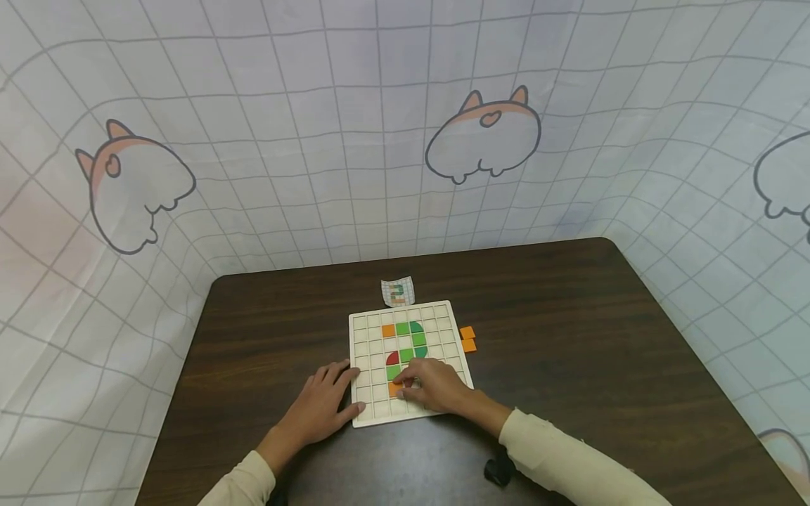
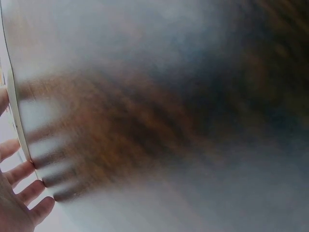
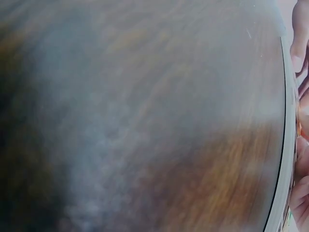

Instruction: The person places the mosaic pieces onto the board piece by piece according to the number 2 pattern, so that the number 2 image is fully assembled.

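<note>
A cream grid board (image 1: 369, 414) lies on the table with orange, green and red tiles in some of its squares. My right hand (image 1: 436, 385) is over the board's lower part, thumb and index finger pinching an orange square tile (image 1: 394, 389) in a lower square. Just above that tile is a green square tile (image 1: 394, 372), and above it a red rounded tile (image 1: 392, 358). With fingers spread, my left hand (image 1: 321, 407) rests at the board's left edge, thumb on its lower corner. In the left wrist view the fingertips touch the board's rim (image 2: 17, 116).
Two loose orange tiles (image 1: 468, 339) lie just right of the board. A small paper card (image 1: 398, 292) with a coloured grid pattern sits beyond its far edge. A black object (image 1: 498, 471) is by the right forearm. Grid-patterned curtains (image 1: 354, 176) surround the dark wooden table (image 1: 569, 316).
</note>
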### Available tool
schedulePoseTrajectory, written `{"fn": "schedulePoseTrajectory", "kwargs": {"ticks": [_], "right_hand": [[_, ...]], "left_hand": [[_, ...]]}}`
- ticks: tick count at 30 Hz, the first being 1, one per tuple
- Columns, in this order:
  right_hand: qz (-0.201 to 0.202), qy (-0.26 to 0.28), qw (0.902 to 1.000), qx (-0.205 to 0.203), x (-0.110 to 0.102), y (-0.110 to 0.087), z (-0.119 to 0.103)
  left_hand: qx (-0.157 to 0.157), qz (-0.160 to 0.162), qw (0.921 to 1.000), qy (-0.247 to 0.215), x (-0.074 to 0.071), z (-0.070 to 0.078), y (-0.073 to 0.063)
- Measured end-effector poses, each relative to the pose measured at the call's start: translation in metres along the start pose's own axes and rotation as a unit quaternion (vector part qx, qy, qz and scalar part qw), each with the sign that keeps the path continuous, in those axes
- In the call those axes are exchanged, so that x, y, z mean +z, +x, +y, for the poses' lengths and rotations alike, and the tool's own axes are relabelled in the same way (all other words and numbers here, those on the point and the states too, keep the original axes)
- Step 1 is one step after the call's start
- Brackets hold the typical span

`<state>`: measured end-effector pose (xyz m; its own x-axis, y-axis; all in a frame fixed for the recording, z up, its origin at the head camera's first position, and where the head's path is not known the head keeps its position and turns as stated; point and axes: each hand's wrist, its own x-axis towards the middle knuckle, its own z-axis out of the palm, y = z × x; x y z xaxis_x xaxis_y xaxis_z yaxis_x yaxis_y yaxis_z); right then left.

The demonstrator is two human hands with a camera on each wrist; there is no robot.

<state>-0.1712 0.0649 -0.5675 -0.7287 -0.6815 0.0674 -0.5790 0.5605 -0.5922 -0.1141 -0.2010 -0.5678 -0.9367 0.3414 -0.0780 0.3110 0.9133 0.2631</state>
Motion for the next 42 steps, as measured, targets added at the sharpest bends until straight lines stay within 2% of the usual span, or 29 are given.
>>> {"fn": "schedulePoseTrajectory", "kwargs": {"ticks": [9, 14, 21, 25, 30, 34, 42], "right_hand": [[-0.006, 0.006, 0.9999, -0.007, 0.0, 0.0, 0.003], [-0.004, 0.015, 0.9994, -0.031, -0.002, -0.002, 0.005], [0.057, 0.053, 0.9961, -0.041, -0.012, -0.012, 0.024], [0.087, 0.068, 0.9934, -0.032, -0.026, -0.019, 0.042], [0.104, 0.059, 0.9928, 0.0, -0.045, -0.029, 0.065], [0.109, 0.057, 0.9921, 0.025, -0.056, -0.035, 0.08], [0.096, 0.046, 0.9933, 0.044, -0.068, -0.041, 0.099]], "left_hand": [[0.006, 0.005, 1.0, 0.002, 0.001, -0.002, 0.0], [0.004, 0.005, 1.0, 0.002, 0.002, -0.001, 0.0], [0.003, 0.003, 1.0, -0.004, 0.002, 0.001, -0.002], [0.001, 0.002, 1.0, -0.009, 0.001, 0.002, -0.002], [-0.001, 0.0, 1.0, -0.007, 0.001, 0.002, -0.002], [-0.001, 0.0, 1.0, -0.004, 0.001, 0.001, -0.002], [-0.001, 0.003, 1.0, 0.0, -0.001, 0.001, -0.001]]}}
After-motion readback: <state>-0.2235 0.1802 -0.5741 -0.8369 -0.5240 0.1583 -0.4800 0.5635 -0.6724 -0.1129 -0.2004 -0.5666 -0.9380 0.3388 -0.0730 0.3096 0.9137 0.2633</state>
